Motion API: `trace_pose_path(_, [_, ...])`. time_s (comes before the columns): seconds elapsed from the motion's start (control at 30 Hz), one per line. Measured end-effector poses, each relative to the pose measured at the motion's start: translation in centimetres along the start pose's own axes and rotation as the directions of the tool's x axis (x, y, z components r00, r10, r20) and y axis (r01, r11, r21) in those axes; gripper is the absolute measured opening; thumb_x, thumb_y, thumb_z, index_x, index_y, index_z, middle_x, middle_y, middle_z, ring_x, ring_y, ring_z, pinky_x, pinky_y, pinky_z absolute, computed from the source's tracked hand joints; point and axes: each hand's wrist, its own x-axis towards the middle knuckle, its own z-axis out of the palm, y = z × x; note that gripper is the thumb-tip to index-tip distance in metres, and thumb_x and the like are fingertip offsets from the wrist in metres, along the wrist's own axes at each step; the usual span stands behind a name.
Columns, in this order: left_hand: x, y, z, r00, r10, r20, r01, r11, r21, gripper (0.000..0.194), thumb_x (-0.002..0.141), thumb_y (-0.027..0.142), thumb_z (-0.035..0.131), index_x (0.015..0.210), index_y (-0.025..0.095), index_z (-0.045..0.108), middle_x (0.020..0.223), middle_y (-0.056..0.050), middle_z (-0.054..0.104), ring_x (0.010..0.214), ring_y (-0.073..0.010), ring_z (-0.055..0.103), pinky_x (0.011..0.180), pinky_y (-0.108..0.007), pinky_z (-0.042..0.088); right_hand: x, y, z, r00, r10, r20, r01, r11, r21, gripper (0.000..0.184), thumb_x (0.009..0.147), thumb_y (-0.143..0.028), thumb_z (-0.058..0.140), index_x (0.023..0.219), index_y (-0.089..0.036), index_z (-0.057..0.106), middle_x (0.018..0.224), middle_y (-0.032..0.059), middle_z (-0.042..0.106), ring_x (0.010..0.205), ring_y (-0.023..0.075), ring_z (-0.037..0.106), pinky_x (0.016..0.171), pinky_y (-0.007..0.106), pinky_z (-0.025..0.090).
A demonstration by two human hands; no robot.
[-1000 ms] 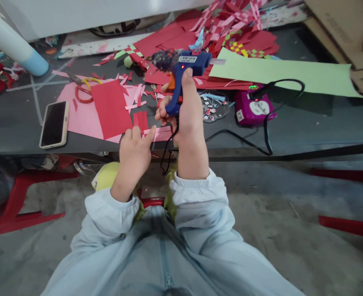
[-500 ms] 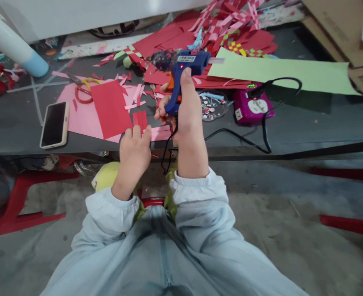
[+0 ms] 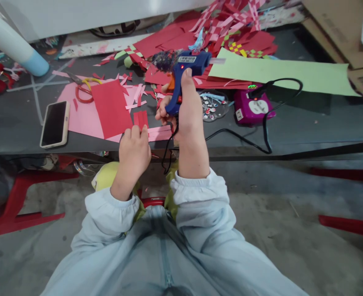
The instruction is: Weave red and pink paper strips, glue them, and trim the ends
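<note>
Fingers (image 3: 163,112) of the right hand (image 3: 192,113) wrap round the handle of a blue glue gun (image 3: 179,76), closed on it in a firm grip, with the thumb laid along its back. The gun is raised above the table (image 3: 320,127) in front of the person, its nozzle end, matted with dark stringy residue, towards the left, and a small red light glowing on its side. A clear glue stick (image 3: 217,61) juts from the rear, and a black cord (image 3: 168,142) hangs below the handle.

The left hand (image 3: 134,153) lies at the table's near edge, fingers bent and close together, the tips touching the meeting place of some red strips (image 3: 140,118) and pink strips (image 3: 160,133); whether they pinch the paper I cannot tell.

Just left of these, a red sheet (image 3: 112,109) overlaps a pink sheet (image 3: 82,120), with scissors (image 3: 84,94) at its upper corner and a phone (image 3: 54,124) beside the pink one. Right of the right hand are a clear tray (image 3: 215,110) of small pieces and a purple power box (image 3: 251,107) with a black plug in it. Beyond lie a pale green sheet (image 3: 280,75) and a heap of red paper (image 3: 181,31).
</note>
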Motion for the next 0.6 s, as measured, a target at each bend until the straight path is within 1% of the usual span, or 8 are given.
trace_pose_path(0.17, [-0.09,0.17,0.25,1.0,0.002,-0.026,0.0,0.999,0.05,0.052,0.091,0.014,0.035,0.142,0.013,0.048,0.111,-0.019,0.058,0.1,-0.0308,0.053,0.084,-0.043,0.047,-0.11,-0.02,0.27,1.0,0.013,-0.021,-0.012,1.0,0.029,0.062,0.08,-0.084,0.039,0.074,-0.023,0.051,0.045,-0.0014,0.048,0.054,0.0179,0.063,0.037,0.024,0.03])
trace_pose_path(0.23, [-0.13,0.16,0.27,0.999,0.003,-0.036,-0.001,0.998,0.059,0.051,0.092,0.014,0.036,0.141,0.018,0.049,0.11,-0.017,0.058,0.099,-0.0295,0.053,0.083,-0.042,0.047,-0.16,-0.06,0.31,1.0,0.01,-0.025,-0.009,0.999,0.046,0.063,0.078,-0.084,0.041,0.073,-0.023,0.051,0.043,-0.0025,0.046,0.052,0.0167,0.062,0.036,0.023,0.028])
trace_pose_path(0.3, [-0.18,0.11,0.23,0.999,0.007,-0.036,-0.005,0.998,0.061,0.051,0.092,0.014,0.037,0.14,0.021,0.05,0.108,-0.015,0.058,0.098,-0.0282,0.053,0.083,-0.041,0.047,-0.18,-0.07,0.3,1.0,0.003,-0.017,-0.002,0.998,0.059,0.063,0.078,-0.084,0.042,0.073,-0.022,0.052,0.042,-0.0042,0.043,0.048,0.0149,0.06,0.035,0.022,0.028])
trace_pose_path(0.47, [-0.33,-0.09,0.24,0.999,0.015,-0.029,-0.014,0.999,0.033,0.052,0.09,0.013,0.041,0.139,0.024,0.051,0.108,-0.013,0.056,0.098,-0.0271,0.051,0.084,-0.04,0.046,-0.05,0.04,0.16,1.0,-0.01,-0.019,0.011,0.998,0.056,0.06,0.082,-0.081,0.041,0.074,-0.023,0.055,0.042,-0.005,0.042,0.044,0.0122,0.057,0.035,0.021,0.027])
trace_pose_path(0.6, [-0.45,-0.25,0.29,0.999,0.025,-0.031,-0.025,1.0,-0.002,0.053,0.088,0.012,0.043,0.139,0.024,0.051,0.109,-0.014,0.055,0.099,-0.0284,0.05,0.086,-0.041,0.045,0.09,0.18,0.04,1.0,-0.001,-0.014,0.001,1.0,0.023,0.06,0.084,-0.08,0.036,0.073,-0.023,0.055,0.044,-0.0032,0.047,0.043,0.0129,0.056,0.034,0.023,0.029])
